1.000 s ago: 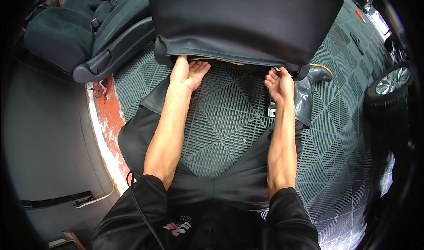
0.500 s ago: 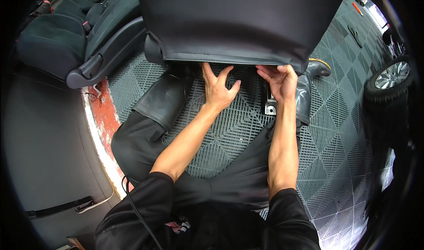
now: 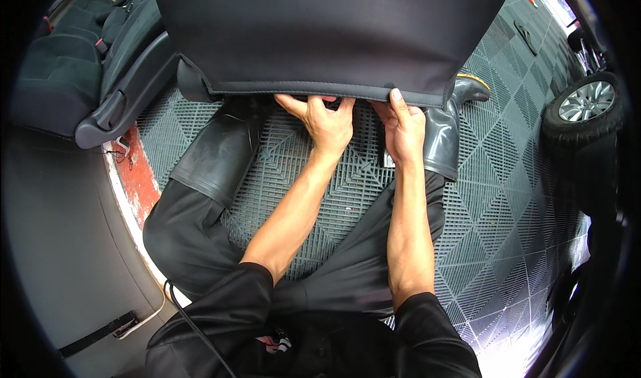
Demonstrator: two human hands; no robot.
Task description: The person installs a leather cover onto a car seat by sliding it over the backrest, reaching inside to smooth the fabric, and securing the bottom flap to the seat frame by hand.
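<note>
In front of me stands a seat with a smooth black leather-like seat cover (image 3: 327, 41), its stitched lower hem (image 3: 267, 88) running across above my hands. My left hand (image 3: 328, 130) is closed at the middle of this hem, fingers bent up under it and the tips partly hidden. Farther right, my right hand (image 3: 405, 132) pinches the hem, thumb on its front face and fingers behind. What lies under the cover's edge is mostly out of sight. A small metal bracket (image 3: 388, 158) shows partly beside my right hand.
My legs, in black boots (image 3: 217, 154), spread on either side of the grey grid floor tiles (image 3: 320, 204). At left is a dark fabric car seat (image 3: 50, 78) beside a red-and-white painted edge (image 3: 141, 168). A wheel (image 3: 586, 106) lies at far right, with a sandal (image 3: 525, 38) beyond it.
The view has shifted, so the seat sits farther left in it. My left hand has closed in toward my right, its thumb now up at the hem. My right thumb presses over the hem's front.
</note>
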